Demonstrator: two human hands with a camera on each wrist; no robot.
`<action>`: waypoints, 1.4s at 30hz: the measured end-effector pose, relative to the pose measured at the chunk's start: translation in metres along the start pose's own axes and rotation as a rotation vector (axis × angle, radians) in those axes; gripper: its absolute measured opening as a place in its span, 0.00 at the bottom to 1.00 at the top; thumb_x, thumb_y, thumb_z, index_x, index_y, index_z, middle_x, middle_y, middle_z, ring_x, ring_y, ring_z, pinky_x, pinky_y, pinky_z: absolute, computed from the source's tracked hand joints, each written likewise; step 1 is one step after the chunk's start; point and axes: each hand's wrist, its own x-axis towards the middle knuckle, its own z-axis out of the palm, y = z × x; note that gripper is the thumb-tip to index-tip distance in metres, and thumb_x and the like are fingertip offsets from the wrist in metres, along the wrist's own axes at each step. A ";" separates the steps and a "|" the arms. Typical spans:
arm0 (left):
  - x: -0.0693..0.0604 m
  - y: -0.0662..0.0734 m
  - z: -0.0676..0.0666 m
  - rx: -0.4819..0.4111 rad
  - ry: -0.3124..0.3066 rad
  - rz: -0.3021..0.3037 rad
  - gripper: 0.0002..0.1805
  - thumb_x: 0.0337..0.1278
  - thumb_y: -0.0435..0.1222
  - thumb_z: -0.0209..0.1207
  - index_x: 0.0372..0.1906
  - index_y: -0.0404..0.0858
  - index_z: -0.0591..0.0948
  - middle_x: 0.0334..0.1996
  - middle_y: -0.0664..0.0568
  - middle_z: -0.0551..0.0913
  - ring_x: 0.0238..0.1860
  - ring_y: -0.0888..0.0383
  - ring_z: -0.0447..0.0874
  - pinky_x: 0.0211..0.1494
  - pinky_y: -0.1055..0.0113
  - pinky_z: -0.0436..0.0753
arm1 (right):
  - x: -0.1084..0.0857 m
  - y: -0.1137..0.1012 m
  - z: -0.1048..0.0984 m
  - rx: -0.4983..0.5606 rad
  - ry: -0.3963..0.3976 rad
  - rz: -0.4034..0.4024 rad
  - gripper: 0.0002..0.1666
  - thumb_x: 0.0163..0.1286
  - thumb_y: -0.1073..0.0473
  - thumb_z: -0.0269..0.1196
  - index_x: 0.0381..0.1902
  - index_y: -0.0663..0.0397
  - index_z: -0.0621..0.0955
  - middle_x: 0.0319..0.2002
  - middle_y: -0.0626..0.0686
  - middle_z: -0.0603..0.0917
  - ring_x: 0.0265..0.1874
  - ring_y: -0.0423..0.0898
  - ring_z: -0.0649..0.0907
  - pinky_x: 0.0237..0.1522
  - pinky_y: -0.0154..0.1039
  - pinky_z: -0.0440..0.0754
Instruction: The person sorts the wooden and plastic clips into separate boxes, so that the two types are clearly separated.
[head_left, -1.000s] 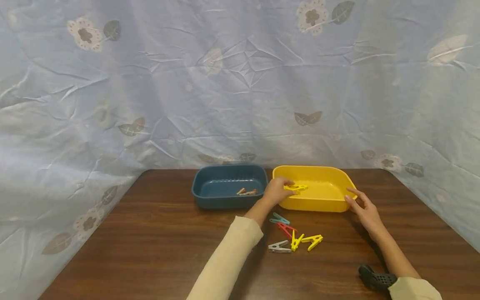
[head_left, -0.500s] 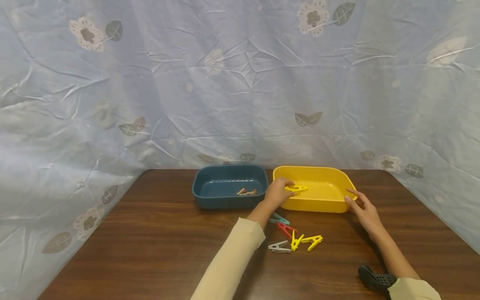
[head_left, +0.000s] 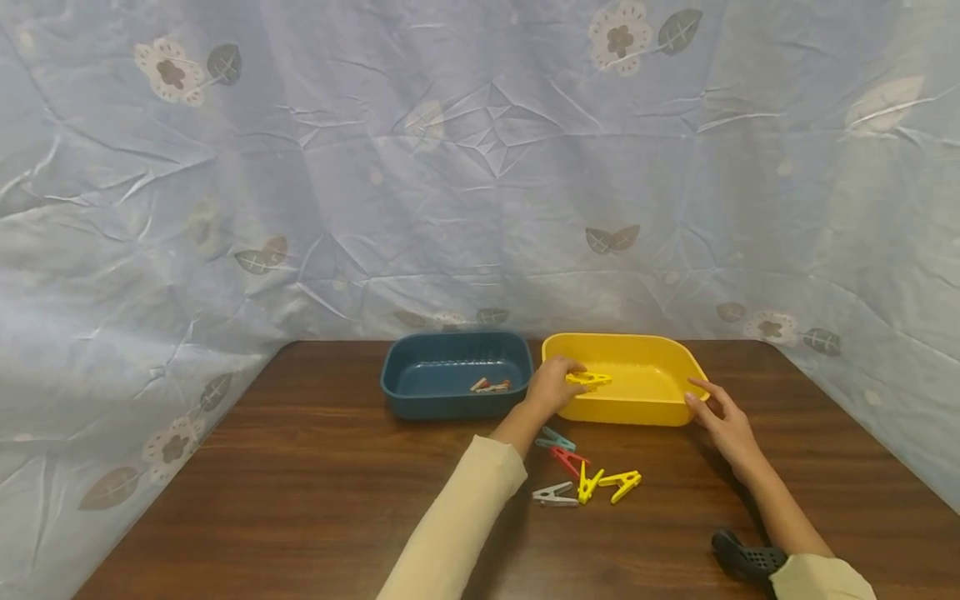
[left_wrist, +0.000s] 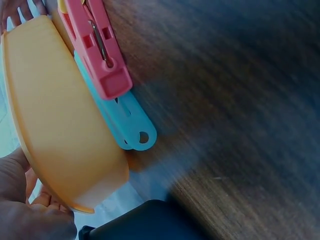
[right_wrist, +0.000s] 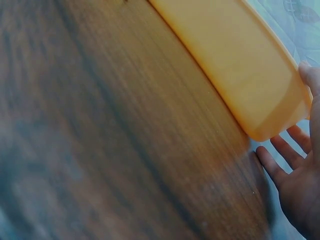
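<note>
Yellow clip [head_left: 597, 379] sits right at the fingertips of the left hand [head_left: 551, 385], within the yellow tray [head_left: 630, 412]; whether they pinch it, I cannot tell, while the right hand [head_left: 727, 425], fingers spread, touches the tray's other end

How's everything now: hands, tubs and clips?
Yellow tub: upright.
Blue tub: upright, small clips inside.
Red clip: on table.
Teal clip: on table.
Gray clip: on table.
Two yellow clips: on table.
Third yellow clip: perhaps held, unclear.
Left hand: at yellow tub's left end.
Right hand: spread, at yellow tub.
</note>
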 end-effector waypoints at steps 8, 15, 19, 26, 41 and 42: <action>-0.001 -0.001 0.001 -0.011 -0.001 0.005 0.18 0.52 0.39 0.64 0.50 0.43 0.81 0.45 0.54 0.78 0.47 0.58 0.75 0.46 0.69 0.74 | 0.000 0.001 0.001 0.021 -0.005 -0.009 0.32 0.72 0.49 0.50 0.66 0.63 0.61 0.55 0.67 0.68 0.39 0.25 0.73 0.41 0.24 0.75; 0.001 -0.001 0.001 0.003 0.001 0.016 0.18 0.52 0.39 0.64 0.50 0.43 0.81 0.45 0.54 0.78 0.47 0.59 0.75 0.47 0.69 0.74 | 0.001 0.002 0.001 0.037 0.009 -0.014 0.32 0.71 0.49 0.51 0.65 0.63 0.62 0.52 0.63 0.70 0.39 0.25 0.74 0.41 0.25 0.75; 0.000 0.000 0.000 0.001 0.001 0.013 0.18 0.52 0.39 0.64 0.50 0.44 0.81 0.44 0.54 0.78 0.46 0.59 0.75 0.46 0.69 0.74 | 0.001 0.002 0.001 0.035 0.011 -0.014 0.32 0.71 0.49 0.51 0.65 0.63 0.62 0.47 0.55 0.73 0.39 0.27 0.75 0.40 0.25 0.75; 0.001 -0.001 0.001 0.007 0.002 0.008 0.18 0.52 0.40 0.64 0.50 0.44 0.81 0.45 0.55 0.78 0.47 0.59 0.75 0.46 0.69 0.74 | 0.001 0.001 0.001 0.035 0.012 -0.013 0.32 0.71 0.49 0.52 0.65 0.62 0.63 0.45 0.50 0.73 0.39 0.27 0.75 0.40 0.24 0.75; 0.002 -0.001 0.002 0.012 0.003 0.002 0.18 0.51 0.40 0.65 0.50 0.44 0.81 0.46 0.56 0.79 0.48 0.59 0.75 0.47 0.69 0.75 | 0.001 0.000 0.001 0.025 0.009 -0.014 0.32 0.71 0.49 0.51 0.65 0.63 0.62 0.45 0.52 0.73 0.38 0.27 0.75 0.39 0.22 0.74; 0.002 -0.001 0.002 0.009 0.003 0.002 0.18 0.51 0.40 0.65 0.50 0.44 0.81 0.47 0.56 0.79 0.48 0.59 0.76 0.47 0.68 0.75 | 0.001 0.000 0.001 0.022 0.010 -0.013 0.32 0.71 0.49 0.51 0.65 0.63 0.62 0.44 0.52 0.74 0.38 0.27 0.75 0.39 0.22 0.74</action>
